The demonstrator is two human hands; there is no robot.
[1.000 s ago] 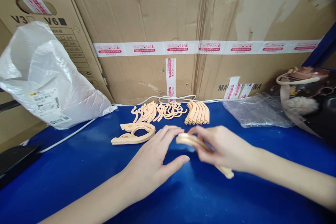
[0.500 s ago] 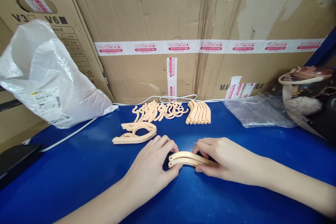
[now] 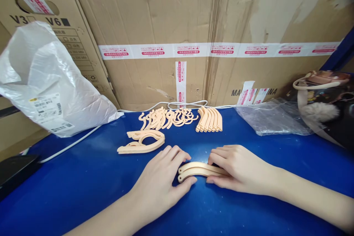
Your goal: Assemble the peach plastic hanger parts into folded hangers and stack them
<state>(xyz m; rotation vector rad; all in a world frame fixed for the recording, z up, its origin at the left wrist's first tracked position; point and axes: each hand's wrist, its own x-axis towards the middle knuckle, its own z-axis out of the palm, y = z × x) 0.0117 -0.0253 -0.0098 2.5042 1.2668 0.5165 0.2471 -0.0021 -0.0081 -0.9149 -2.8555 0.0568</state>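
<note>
Two curved beige hanger arms point(image 3: 197, 168), with small holes at their left ends, lie side by side just above the blue tabletop. My right hand point(image 3: 238, 169) grips their right ends between thumb and fingers, hiding that part. Around the left ends is my left hand point(image 3: 163, 179), open, its thumb and fingers apart. Whether its thumb touches the lower arm I cannot tell. Beyond my left hand rests a folded beige hanger point(image 3: 155, 147). Farther back lie a pile of loose hanger hooks point(image 3: 166, 118) and a row of several more hanger arms point(image 3: 209, 120).
Cardboard boxes point(image 3: 155, 77) wall off the back of the blue table point(image 3: 91, 188). A white plastic bag point(image 3: 72, 92) and a black device point(image 3: 16, 173) are at left. A clear plastic bag point(image 3: 276, 118) and a dark handbag point(image 3: 332, 114) sit at right. A white cable point(image 3: 188, 102) runs behind.
My left thumb and fingers have spread apart around the hanger arms' left ends. The two arms sit closer together, and my right hand still grips them.
</note>
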